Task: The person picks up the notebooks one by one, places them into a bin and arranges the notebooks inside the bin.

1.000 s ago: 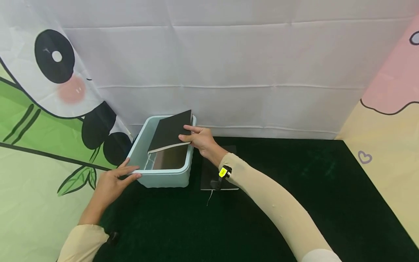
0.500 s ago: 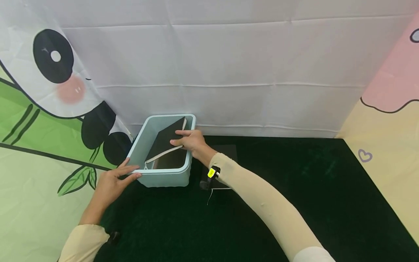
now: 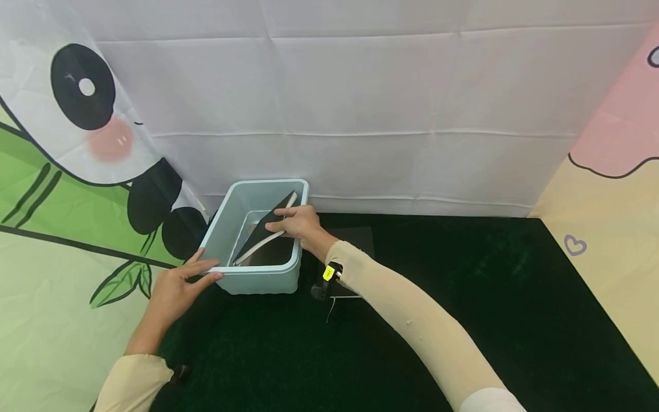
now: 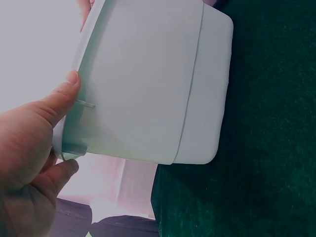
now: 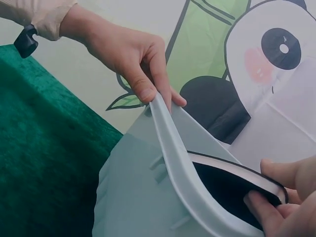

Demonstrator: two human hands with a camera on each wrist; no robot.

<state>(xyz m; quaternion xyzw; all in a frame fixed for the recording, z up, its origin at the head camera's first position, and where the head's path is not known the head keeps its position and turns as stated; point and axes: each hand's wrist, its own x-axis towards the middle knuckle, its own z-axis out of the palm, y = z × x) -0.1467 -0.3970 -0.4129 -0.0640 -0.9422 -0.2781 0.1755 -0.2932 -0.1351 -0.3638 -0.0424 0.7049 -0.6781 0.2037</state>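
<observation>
Here my right hand (image 3: 301,223) reaches into the pale blue bin (image 3: 259,280), fingers and thumb pinched on the edge of a black notebook (image 3: 268,229). The notebook sits inside the bin, tilted, its high end leaning toward the far right corner and its low end down near the bin floor, pale page edges showing along its near side. From the right wrist view I see my fingertips (image 5: 259,207) curled on the black cover just inside the rim. My left hand (image 3: 175,289) grips the bin's near left corner, thumb on top of the rim and the fingers along the outer wall. The bin stands on the dark green cloth (image 3: 463,320), close against the white backdrop (image 3: 360,103). Just right of the bin, under my right forearm, a second dark flat notebook (image 3: 360,237) lies on the cloth
</observation>
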